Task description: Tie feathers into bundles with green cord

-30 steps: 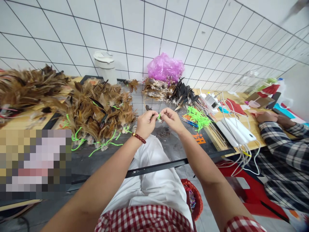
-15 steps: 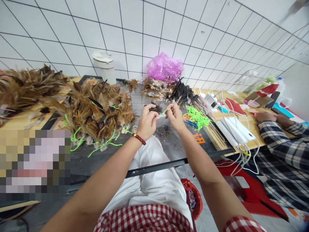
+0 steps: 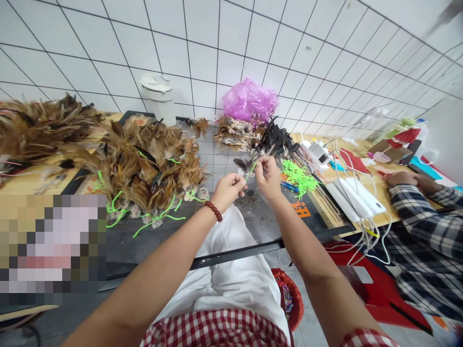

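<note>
Head view, single frame. A short green cord [image 3: 251, 170] is held taut between both hands, above the middle of the dark mat [image 3: 260, 222]. Its long axis lies on a slant: the low end is at the left hand [image 3: 228, 189] and the high end, farther and to the right, is at the right hand [image 3: 268, 176].

A small dark feather tuft [image 3: 240, 164] sits at the cord, just left of the right fingertips and just above the left ones. The quill ends are covered by fingers, so the tuft appears to be bound to the cord, but this is not certain.

Grip, left: thumb and forefinger pinched narrow on the low end of the cord, knuckles up, a bead bracelet [image 3: 213, 210] on the wrist. Grip, right: fingers closed on the high end, the hand raised slightly higher and farther than the left, palm turned leftward. Both forearms are extended from the near edge and converge over the mat. The two hands are near each other but not touching.

Surroundings:
- A brown feather pile [image 3: 148, 164] with green ties lies to the left, apart from the left hand.
- A heap of loose green cords [image 3: 298, 176] lies just right of the right hand.
- Black feathers [image 3: 275, 137] and a pink bag [image 3: 249, 100] are at the far side.
- White power strips [image 3: 356, 195] are noted to the right.
- A co-worker's plaid sleeve [image 3: 428, 219] is well apart at the right edge.
</note>
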A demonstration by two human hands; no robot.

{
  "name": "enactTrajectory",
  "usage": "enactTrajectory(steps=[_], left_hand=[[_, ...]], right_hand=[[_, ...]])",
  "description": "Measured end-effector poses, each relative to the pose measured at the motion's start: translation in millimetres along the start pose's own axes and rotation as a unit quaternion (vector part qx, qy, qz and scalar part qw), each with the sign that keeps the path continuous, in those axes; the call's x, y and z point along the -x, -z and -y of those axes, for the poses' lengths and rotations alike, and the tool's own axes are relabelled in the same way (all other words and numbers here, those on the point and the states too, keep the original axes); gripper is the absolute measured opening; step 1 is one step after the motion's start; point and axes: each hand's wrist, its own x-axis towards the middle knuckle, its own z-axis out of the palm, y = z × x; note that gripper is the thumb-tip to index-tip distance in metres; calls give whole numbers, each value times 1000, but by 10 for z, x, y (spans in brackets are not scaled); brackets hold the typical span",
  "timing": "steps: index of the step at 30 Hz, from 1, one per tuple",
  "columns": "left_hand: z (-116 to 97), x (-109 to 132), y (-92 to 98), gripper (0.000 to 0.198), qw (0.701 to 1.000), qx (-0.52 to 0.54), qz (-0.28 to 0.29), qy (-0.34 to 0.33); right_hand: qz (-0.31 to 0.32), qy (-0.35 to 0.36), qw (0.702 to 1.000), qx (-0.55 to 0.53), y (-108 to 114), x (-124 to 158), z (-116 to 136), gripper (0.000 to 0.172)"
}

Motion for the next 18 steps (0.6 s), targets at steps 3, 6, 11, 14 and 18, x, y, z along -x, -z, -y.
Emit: enactTrajectory(steps=[3, 6, 11, 14, 18], left_hand=[[-52, -5, 30, 29, 975, 172, 69, 126], [-69, -17, 74, 40, 945, 260, 114, 164], [-31, -52, 95, 25, 928, 334, 52, 154], [-23, -69, 106, 23, 929, 348, 2, 125], [-21, -88, 133, 27, 934, 339, -61, 92]], right_hand=[[8, 51, 998, 22, 38, 10, 32, 7], [62, 108, 991, 53, 26, 35, 80, 8], [121, 186, 973, 66, -15, 76, 156, 10], [131, 202, 968, 77, -6, 86, 162, 9], [110, 179, 974, 86, 21, 75, 138, 10]])
